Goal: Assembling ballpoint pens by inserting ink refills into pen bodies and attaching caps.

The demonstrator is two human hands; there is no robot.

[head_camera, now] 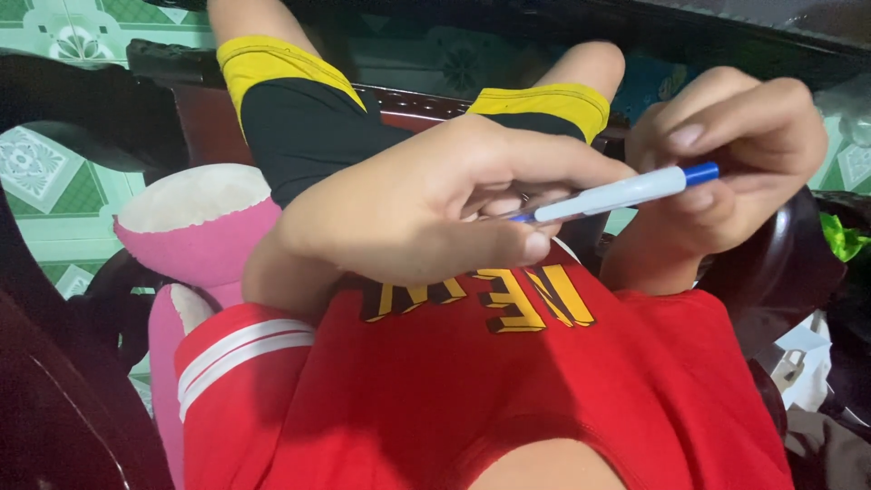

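Both my hands hold a white pen (617, 193) with a blue end, level above my lap. My left hand (408, 209) pinches the pen's thin tip end between thumb and fingers. My right hand (735, 154) grips the blue end with its fingertips. Under the hands are my red shirt (508, 390) with yellow and black letters and my black shorts (308, 127) with yellow hems. The pen's tip is partly hidden by my left fingers.
A pink and white plush toy (200, 227) lies beside my left side. Dark wooden chair parts (54, 399) frame the seat. Green patterned floor tiles (54, 181) show beyond. Something green (844, 238) and a white object (798, 354) sit at the right.
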